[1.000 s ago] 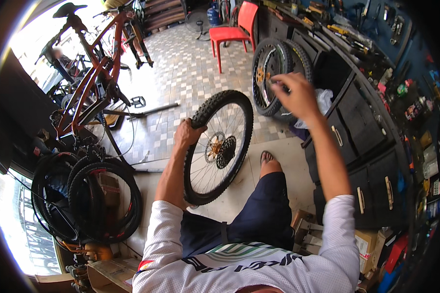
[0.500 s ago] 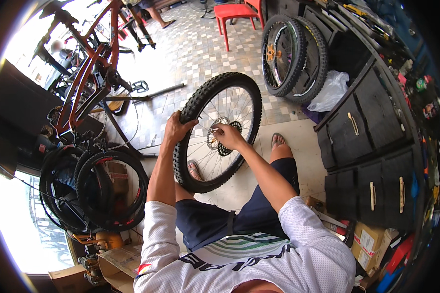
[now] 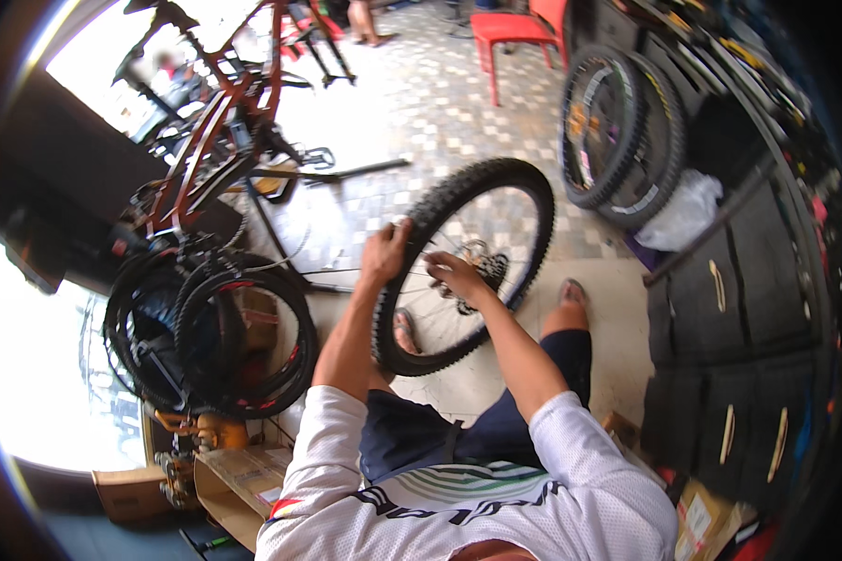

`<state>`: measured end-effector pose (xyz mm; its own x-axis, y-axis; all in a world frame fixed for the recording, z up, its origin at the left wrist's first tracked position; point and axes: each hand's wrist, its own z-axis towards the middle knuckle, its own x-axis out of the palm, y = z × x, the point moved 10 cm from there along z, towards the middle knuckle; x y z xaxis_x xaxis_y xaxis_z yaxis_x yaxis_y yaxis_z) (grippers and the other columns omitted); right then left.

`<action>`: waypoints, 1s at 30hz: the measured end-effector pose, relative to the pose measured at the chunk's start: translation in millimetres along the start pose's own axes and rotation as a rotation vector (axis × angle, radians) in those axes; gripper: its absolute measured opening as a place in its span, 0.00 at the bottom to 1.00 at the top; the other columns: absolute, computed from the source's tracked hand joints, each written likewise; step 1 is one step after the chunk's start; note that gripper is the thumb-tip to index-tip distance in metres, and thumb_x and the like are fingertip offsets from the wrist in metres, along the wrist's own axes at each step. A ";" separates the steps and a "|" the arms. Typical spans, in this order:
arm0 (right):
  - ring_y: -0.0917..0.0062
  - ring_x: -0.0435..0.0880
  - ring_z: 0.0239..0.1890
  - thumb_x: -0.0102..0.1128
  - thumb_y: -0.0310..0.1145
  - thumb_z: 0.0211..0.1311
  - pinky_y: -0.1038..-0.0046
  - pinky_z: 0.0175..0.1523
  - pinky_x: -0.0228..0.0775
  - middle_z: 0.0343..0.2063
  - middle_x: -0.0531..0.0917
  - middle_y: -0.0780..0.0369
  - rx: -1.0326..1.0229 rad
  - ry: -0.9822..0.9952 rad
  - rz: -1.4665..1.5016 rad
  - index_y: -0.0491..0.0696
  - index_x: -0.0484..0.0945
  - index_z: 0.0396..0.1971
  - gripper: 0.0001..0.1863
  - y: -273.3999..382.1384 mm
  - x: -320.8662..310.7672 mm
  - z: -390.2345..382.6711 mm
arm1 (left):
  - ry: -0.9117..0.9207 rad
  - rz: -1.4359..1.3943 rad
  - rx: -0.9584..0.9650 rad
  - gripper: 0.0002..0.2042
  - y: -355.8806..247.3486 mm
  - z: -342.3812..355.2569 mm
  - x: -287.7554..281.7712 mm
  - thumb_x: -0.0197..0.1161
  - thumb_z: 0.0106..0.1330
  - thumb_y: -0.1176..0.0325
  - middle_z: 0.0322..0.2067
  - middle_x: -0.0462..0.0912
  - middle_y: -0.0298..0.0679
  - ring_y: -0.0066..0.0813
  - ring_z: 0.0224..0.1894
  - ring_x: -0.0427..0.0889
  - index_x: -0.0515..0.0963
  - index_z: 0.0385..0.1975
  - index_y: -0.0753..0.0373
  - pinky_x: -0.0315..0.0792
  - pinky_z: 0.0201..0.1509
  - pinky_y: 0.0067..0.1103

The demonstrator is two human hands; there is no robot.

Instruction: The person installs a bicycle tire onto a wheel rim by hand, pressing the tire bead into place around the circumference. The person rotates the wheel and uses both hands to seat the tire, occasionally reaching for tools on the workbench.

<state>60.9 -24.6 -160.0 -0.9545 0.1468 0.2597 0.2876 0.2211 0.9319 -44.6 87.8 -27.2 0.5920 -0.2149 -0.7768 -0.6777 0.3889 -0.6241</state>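
My left hand has its fingers curled tight over the knobby black tyre of the bicycle wheel standing upright before my knees on the pale floor, while my right hand reaches in among the thin spokes, fingers bent, though I cannot tell what they pinch. Just beside my left arm hangs a bundle of black tyres, a red bike frame above it, and 2 more wheels lean on dark drawers, my left foot half hidden behind the rim.
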 end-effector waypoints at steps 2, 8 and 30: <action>0.80 0.84 0.32 0.68 0.41 0.70 0.76 0.30 0.75 0.49 0.84 0.67 -0.034 -0.065 -0.054 0.51 0.78 0.59 0.21 -3.5 -7.8 4.7 | 0.040 0.060 -0.026 0.36 -14.9 -1.0 3.2 0.48 0.75 0.34 0.35 0.84 0.67 0.68 0.45 0.83 0.82 0.36 0.70 0.74 0.49 0.47; 0.81 0.77 0.36 0.70 0.37 0.68 0.72 0.41 0.72 0.38 0.77 0.66 -0.361 -0.224 -0.362 0.46 0.74 0.46 0.16 -1.9 -25.4 14.3 | -0.033 0.120 0.031 0.35 -47.1 -14.2 4.0 0.51 0.73 0.35 0.29 0.84 0.65 0.66 0.38 0.85 0.81 0.32 0.69 0.77 0.45 0.48; 0.84 0.83 0.26 0.58 0.40 0.78 0.79 0.25 0.69 0.43 0.88 0.66 -0.122 -0.152 0.188 0.52 0.78 0.56 0.14 13.7 -28.6 -10.6 | 0.108 -0.028 -0.137 0.42 -10.2 -33.1 16.3 0.41 0.75 0.30 0.44 0.85 0.66 0.66 0.54 0.82 0.85 0.48 0.69 0.72 0.60 0.45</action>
<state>91.3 -36.0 -151.9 -0.8594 0.3199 0.3988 0.4385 0.0601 0.8967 -42.5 50.6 -36.3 0.5665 -0.3215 -0.7587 -0.7190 0.2570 -0.6457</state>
